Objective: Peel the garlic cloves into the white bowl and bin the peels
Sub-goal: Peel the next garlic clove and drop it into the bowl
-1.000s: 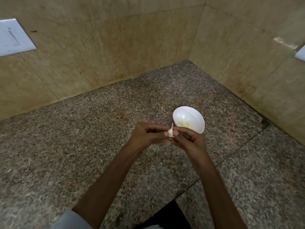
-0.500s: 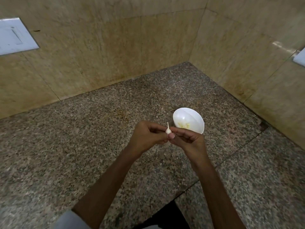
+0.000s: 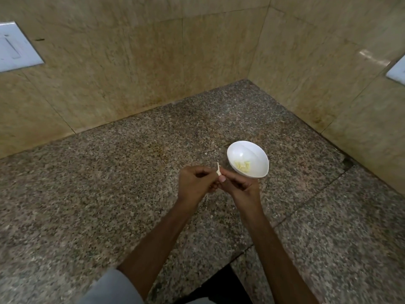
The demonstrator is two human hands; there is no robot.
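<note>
Both my hands meet just left of the white bowl, above the granite counter. A small garlic clove with a thin pale tip sticking up is pinched between the fingertips of my left hand and the thumb and fingers of my right hand. Most of the clove is hidden by the fingers. The bowl stands on the counter and holds several peeled yellowish cloves in its bottom. No bin is in view.
The speckled granite counter runs into a corner of beige stone walls. White switch plates sit on the left wall and the right wall. A dark gap lies at the counter's near edge.
The clove's tip has shifted slightly left as my fingers work on it. My hands stay together beside the bowl.
</note>
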